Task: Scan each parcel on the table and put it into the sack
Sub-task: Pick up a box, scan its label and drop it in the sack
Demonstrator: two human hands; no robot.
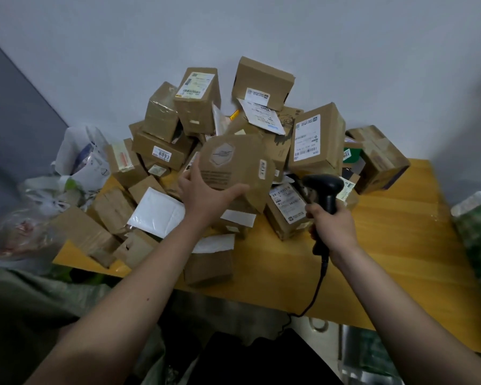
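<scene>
A heap of several brown cardboard parcels [314, 137] with white labels covers the back of the yellow wooden table [400, 245]. My left hand [206, 195] holds a flat brown paper mailer [239, 162] lifted over the heap, thumb under its lower edge and fingers on its left edge. My right hand [331, 223] grips the handle of a black corded barcode scanner [324, 187], whose head points left toward the mailer. The grey-green sack [39, 309] lies open at the lower left, below the table's front edge.
White and clear plastic bags [75, 168] are piled left of the table. A green patterned bag [478, 226] sits at the right edge. The scanner's cable [314, 295] hangs over the table's front. A grey wall stands behind the heap.
</scene>
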